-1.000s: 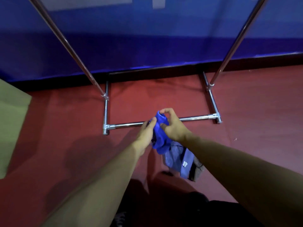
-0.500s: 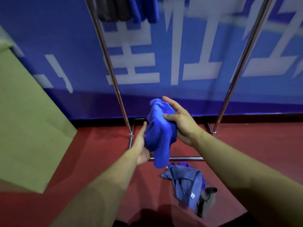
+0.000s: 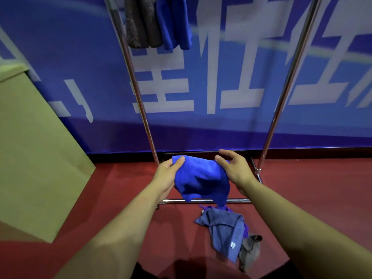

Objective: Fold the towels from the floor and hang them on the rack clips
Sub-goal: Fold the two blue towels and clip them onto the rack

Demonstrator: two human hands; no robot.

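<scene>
We hold a bright blue towel point(image 3: 199, 178) up in front of us, bunched and drooping between both hands, above the lower front bar of the rack point(image 3: 201, 201). Our left hand point(image 3: 168, 174) grips the towel's left upper corner, thumb on top and fingers curled under the cloth. Our right hand point(image 3: 233, 168) has its thumb pressed on the right upper edge; the forefinger reaches out nearly straight above it, and the remaining fingers are hidden behind the fabric.

On the red floor point(image 3: 312, 198) just in front of the rack base lies a small heap: a grey-blue towel point(image 3: 223, 228) on top, a grey-brown towel point(image 3: 249, 250) beside it to the right, and a strip of purple cloth showing between them.

At the top of the rack, a brown towel point(image 3: 141, 23) and a blue towel point(image 3: 175, 23) hang side by side near the left upright point(image 3: 132, 77); the span from there to the right upright point(image 3: 287, 77) is open. A tan board point(image 3: 36, 154) leans at our left, well apart from the rack.
</scene>
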